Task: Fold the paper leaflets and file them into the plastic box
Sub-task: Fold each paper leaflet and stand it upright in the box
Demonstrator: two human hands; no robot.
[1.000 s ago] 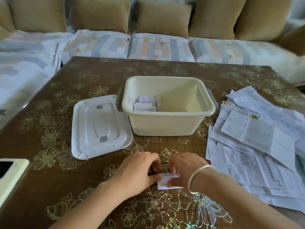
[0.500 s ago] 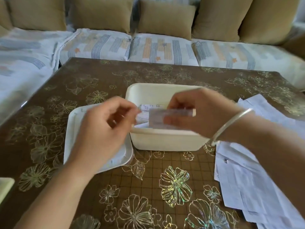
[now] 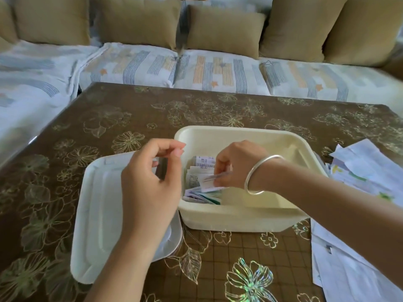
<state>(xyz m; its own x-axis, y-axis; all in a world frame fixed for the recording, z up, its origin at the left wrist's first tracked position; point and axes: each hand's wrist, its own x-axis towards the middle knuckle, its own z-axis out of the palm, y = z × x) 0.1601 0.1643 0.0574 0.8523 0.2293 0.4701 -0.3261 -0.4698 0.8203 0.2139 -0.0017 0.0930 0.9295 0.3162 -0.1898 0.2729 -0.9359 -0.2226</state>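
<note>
A cream plastic box (image 3: 244,219) stands open on the brown flowered table. Several folded leaflets (image 3: 197,171) stand packed at its left end. My right hand (image 3: 237,164), with a silver bangle on the wrist, reaches inside the box and pinches a small folded leaflet (image 3: 208,183) just above the packed ones. My left hand (image 3: 150,186) hovers left of the box over the lid, fingers loosely curled and holding nothing. A pile of unfolded leaflets (image 3: 359,236) lies on the table at the right.
The box's white lid (image 3: 96,214) lies flat on the table to the left of the box. A sofa with tan cushions (image 3: 224,29) and a striped cover runs behind the table's far edge.
Both hands rose from the table's front with the folded leaflet. My left hand let go of it, and my right hand carried it down into the box.
</note>
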